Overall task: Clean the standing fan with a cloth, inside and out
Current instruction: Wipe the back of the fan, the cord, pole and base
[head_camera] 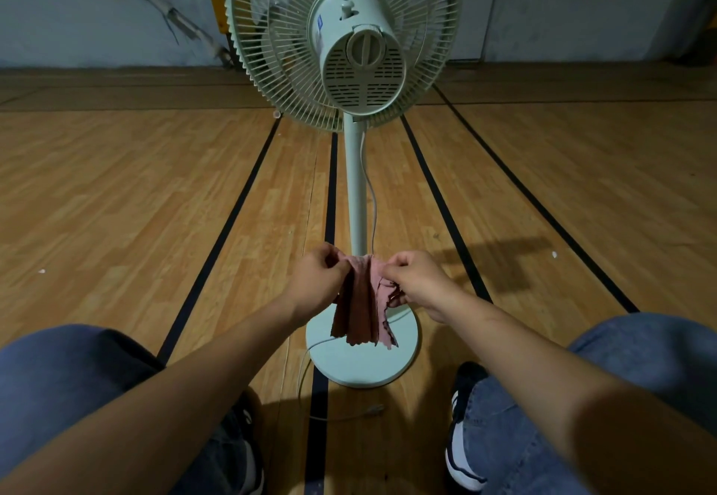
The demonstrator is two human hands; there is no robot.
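We hold the frayed pink cloth [362,300] bunched between both fists: left hand [320,281] and right hand [417,281] each pinch its top edge, low before the pale green plastic standing fan [351,52]. Risks: ragged threads could snag the wire grille [271,79]; the loose grey cord [371,199] could trip us.

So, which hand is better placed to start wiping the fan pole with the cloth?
Probably the left. Both hands pinch the pink cloth in front of the pole, but most of the cloth hangs under the left hand. The right hand holds only an edge, so it could let go.
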